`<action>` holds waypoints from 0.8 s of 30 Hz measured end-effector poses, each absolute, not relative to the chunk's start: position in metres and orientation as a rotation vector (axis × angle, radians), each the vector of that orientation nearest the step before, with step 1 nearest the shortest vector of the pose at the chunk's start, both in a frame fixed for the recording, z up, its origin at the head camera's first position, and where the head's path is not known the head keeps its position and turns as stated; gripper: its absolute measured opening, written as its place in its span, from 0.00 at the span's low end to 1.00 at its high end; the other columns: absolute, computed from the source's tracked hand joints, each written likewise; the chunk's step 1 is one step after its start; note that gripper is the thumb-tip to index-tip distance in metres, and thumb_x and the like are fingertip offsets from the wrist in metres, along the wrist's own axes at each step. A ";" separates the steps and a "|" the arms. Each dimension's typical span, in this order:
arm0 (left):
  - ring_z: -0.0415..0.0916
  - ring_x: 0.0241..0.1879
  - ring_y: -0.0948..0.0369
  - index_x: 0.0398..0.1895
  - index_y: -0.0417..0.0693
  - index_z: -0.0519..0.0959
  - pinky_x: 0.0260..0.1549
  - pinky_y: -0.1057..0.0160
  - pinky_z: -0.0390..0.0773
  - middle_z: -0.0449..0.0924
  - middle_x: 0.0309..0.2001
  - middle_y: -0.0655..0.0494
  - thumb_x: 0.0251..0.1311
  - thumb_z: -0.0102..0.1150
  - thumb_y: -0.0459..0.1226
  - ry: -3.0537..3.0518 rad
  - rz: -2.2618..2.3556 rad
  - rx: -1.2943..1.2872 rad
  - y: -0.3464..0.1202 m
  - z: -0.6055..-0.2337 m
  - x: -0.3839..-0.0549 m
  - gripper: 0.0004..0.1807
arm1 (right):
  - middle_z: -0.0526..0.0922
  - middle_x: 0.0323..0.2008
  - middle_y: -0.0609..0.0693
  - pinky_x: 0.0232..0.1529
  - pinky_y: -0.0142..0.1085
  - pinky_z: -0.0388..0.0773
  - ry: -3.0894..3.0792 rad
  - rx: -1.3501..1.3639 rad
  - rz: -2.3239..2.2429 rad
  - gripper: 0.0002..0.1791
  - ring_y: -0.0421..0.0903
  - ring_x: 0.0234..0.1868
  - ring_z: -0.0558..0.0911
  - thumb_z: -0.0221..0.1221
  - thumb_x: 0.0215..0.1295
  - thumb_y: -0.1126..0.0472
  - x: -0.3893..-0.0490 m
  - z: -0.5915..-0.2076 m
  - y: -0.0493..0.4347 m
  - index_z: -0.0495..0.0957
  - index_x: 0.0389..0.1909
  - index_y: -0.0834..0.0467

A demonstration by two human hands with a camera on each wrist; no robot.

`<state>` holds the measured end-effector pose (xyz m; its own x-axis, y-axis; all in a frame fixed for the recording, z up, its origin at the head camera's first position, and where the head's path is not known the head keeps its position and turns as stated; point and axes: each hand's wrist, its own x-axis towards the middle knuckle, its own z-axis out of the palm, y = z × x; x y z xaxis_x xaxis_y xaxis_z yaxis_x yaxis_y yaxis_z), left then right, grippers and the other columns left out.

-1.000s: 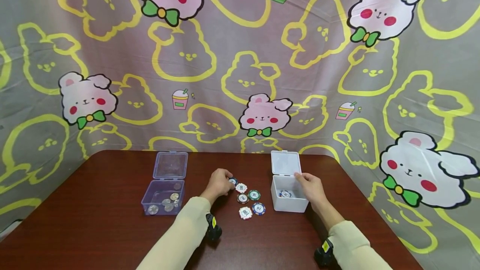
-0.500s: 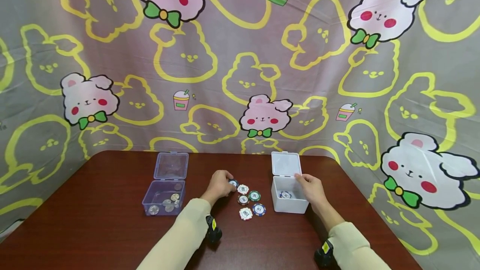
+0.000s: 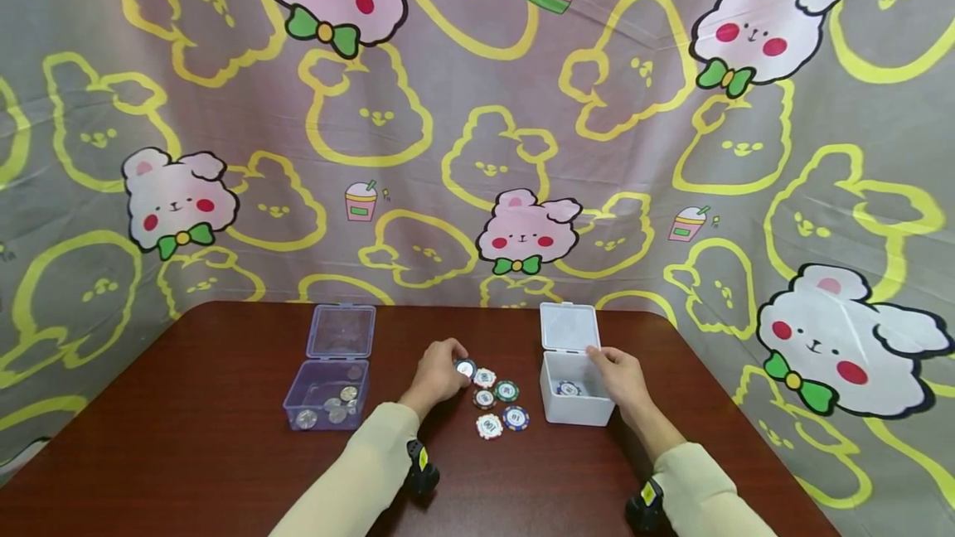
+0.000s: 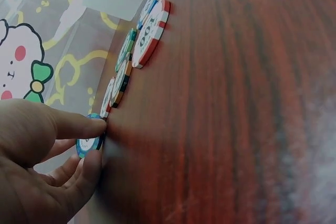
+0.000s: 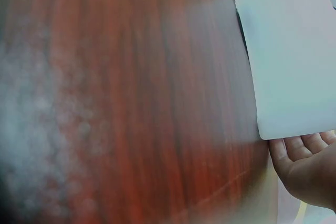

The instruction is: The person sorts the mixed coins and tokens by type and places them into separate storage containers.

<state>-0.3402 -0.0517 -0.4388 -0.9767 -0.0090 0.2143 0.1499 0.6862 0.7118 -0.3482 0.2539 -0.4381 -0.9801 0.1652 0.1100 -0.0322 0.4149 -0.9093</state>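
A blue-edged poker chip is pinched between the thumb and fingers of my left hand. The left wrist view shows this poker chip tilted up on its edge, close over the table. Right beside it lie a red-and-white chip, a black-and-tan chip and a green chip. Nearer me are a white chip with red marks and a blue chip. My right hand holds the right side of the white box, whose inside shows another blue chip.
On the left stands a clear purple box, lid raised, with several silver coins inside. The white box's lid stands up at its back. Behind the brown table hangs a patterned cloth.
My left hand has shifted slightly right and toward me with the chip, which now tilts up. The right hand keeps its place on the white box.
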 end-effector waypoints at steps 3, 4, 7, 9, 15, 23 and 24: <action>0.72 0.36 0.54 0.38 0.42 0.81 0.40 0.53 0.76 0.76 0.34 0.49 0.41 0.78 0.25 -2.693 -1.159 -0.116 -0.051 -0.438 -0.337 0.19 | 0.78 0.45 0.62 0.44 0.43 0.65 -2.485 -0.120 1.612 0.25 0.55 0.48 0.70 0.56 0.75 0.50 -0.348 -0.437 0.253 0.79 0.50 0.72; 0.72 0.35 0.54 0.37 0.42 0.81 0.39 0.53 0.75 0.76 0.33 0.50 0.41 0.78 0.25 -2.687 -1.155 -0.122 -0.051 -0.438 -0.337 0.19 | 0.79 0.46 0.62 0.45 0.43 0.65 -2.482 -0.118 1.612 0.25 0.55 0.49 0.70 0.56 0.75 0.50 -0.347 -0.437 0.253 0.79 0.50 0.72; 0.70 0.33 0.56 0.34 0.44 0.81 0.36 0.56 0.73 0.74 0.31 0.51 0.40 0.77 0.25 -2.669 -1.161 -0.134 -0.052 -0.438 -0.336 0.17 | 0.79 0.45 0.62 0.45 0.42 0.66 -2.471 -0.113 1.610 0.25 0.54 0.48 0.71 0.57 0.74 0.50 -0.347 -0.437 0.254 0.80 0.49 0.72; 0.70 0.32 0.57 0.33 0.45 0.81 0.36 0.57 0.73 0.74 0.29 0.53 0.41 0.76 0.24 -2.658 -1.174 -0.131 -0.053 -0.439 -0.335 0.16 | 0.80 0.44 0.61 0.44 0.42 0.66 -2.460 -0.106 1.609 0.25 0.54 0.47 0.71 0.58 0.74 0.51 -0.347 -0.437 0.254 0.80 0.48 0.73; 0.71 0.31 0.58 0.32 0.46 0.83 0.35 0.57 0.73 0.75 0.28 0.55 0.43 0.74 0.24 -2.642 -1.230 -0.118 -0.057 -0.440 -0.331 0.14 | 0.79 0.46 0.62 0.44 0.42 0.66 -2.472 -0.120 1.614 0.26 0.54 0.48 0.71 0.57 0.75 0.50 -0.346 -0.437 0.253 0.79 0.50 0.73; 0.73 0.16 0.61 0.34 0.40 0.84 0.14 0.65 0.76 0.75 0.26 0.53 0.47 0.70 0.21 -2.565 -1.501 -0.125 -0.065 -0.442 -0.325 0.12 | 0.79 0.48 0.63 0.46 0.42 0.66 -2.473 -0.120 1.624 0.25 0.55 0.49 0.71 0.56 0.75 0.51 -0.348 -0.437 0.253 0.79 0.52 0.73; 0.74 0.16 0.60 0.35 0.39 0.83 0.12 0.65 0.75 0.75 0.26 0.53 0.48 0.69 0.21 -2.553 -1.554 -0.125 -0.066 -0.442 -0.323 0.11 | 0.79 0.47 0.63 0.45 0.42 0.66 -2.472 -0.119 1.620 0.24 0.55 0.49 0.71 0.57 0.75 0.52 -0.348 -0.437 0.253 0.79 0.51 0.73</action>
